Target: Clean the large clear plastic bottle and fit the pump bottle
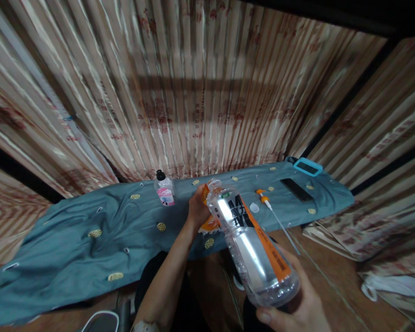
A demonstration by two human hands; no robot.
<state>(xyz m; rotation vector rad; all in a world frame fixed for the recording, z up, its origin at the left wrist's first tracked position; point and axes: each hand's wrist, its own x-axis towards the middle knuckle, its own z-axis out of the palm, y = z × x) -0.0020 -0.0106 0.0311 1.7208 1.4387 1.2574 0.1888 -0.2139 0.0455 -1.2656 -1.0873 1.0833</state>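
A large clear plastic bottle [251, 249] with a silver, black and orange label is tilted, its open mouth pointing away from me. Around the base of the bottle, my right hand [297, 295] is closed. My left hand [198, 207] is closed beside the bottle's neck on a crumpled orange plastic pouch [210, 225], partly hidden by the hand and the bottle. To the right, a pump dispenser [263, 198] with an orange head and long clear tube lies on the cloth. Near it is a small round white cap [254, 207].
A blue-green patterned cloth [72, 244] covers the low surface. A small bottle [165, 192] with black cap and pink label stands at left. A black phone [296, 190] and a light-blue framed device [307, 167] lie right. Patterned curtains [200, 101] hang behind.
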